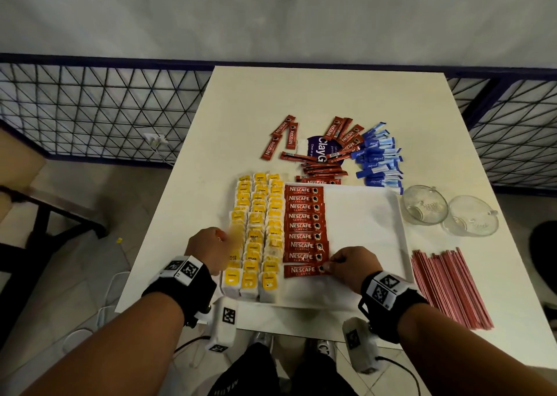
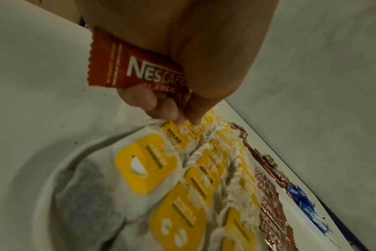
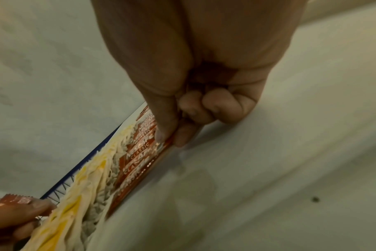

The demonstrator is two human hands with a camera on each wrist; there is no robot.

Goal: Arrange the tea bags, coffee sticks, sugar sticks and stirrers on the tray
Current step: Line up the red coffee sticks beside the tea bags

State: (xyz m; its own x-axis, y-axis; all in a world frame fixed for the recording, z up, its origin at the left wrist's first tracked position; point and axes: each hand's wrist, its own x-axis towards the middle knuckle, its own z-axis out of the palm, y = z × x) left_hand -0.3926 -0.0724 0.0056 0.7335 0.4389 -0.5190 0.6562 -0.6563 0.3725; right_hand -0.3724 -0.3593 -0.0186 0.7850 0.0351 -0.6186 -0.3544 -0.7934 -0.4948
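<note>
A white tray holds three columns of yellow-tagged tea bags on its left and a column of red coffee sticks beside them. My right hand pinches the right end of the nearest coffee stick, which lies at the bottom of that column; thumb and forefinger grip its edge. My left hand hovers over the left tea bag column and grips a spare coffee stick in its curled fingers. Loose coffee sticks, blue sugar sticks and red stirrers lie off the tray.
Two empty glass cups stand right of the tray. A purple packet lies under the loose coffee sticks. The white table ends near my body; a wire fence stands behind it.
</note>
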